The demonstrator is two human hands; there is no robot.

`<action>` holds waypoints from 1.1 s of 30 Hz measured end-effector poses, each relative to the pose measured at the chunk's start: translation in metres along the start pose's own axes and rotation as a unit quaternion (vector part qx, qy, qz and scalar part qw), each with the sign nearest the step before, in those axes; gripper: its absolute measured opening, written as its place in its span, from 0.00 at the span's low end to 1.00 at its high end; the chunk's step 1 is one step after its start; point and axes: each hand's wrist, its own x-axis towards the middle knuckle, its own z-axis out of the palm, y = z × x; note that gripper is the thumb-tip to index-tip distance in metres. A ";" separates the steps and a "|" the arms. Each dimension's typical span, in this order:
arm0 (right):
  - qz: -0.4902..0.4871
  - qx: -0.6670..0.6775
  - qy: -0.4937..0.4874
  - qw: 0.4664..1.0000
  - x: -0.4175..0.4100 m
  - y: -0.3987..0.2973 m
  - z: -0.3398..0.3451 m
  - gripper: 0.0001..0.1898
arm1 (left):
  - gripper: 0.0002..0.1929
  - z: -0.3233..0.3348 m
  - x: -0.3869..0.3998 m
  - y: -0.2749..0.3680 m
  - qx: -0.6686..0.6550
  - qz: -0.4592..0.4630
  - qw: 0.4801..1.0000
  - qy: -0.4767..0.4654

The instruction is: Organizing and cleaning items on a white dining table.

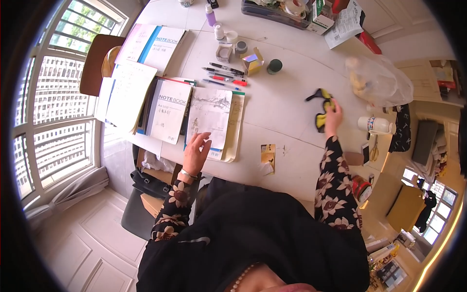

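My right hand is closed around one side of a crumpled black-and-yellow item, which looks like soft fabric; the palm hides part of it. One black end of it points away to the left on the table. My left hand is over the lower edge of a notebook with a landscape drawing on its cover, its fingers bent and apart, with nothing held. That notebook tops a short pile, beside another notebook with a grey spine. A small yellow card lies between my hands.
Several pens lie beyond the notebooks, near small jars, an iridescent box and a dark green jar. A plastic bag and a white bottle are at the right. A plastic bin stands at the back.
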 end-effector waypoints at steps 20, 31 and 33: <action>-0.268 -0.207 -0.071 0.938 0.152 -0.104 0.168 0.20 | 0.31 0.143 0.144 0.092 0.081 0.170 0.982 -0.004; -0.408 -0.095 -0.274 0.865 -0.002 -0.067 0.065 0.27 | 0.31 0.206 0.231 0.076 0.175 0.135 0.974 0.039; -0.406 -0.059 -0.302 0.861 -0.030 -0.057 0.052 0.25 | 0.28 0.208 0.233 0.075 0.186 0.153 0.969 0.058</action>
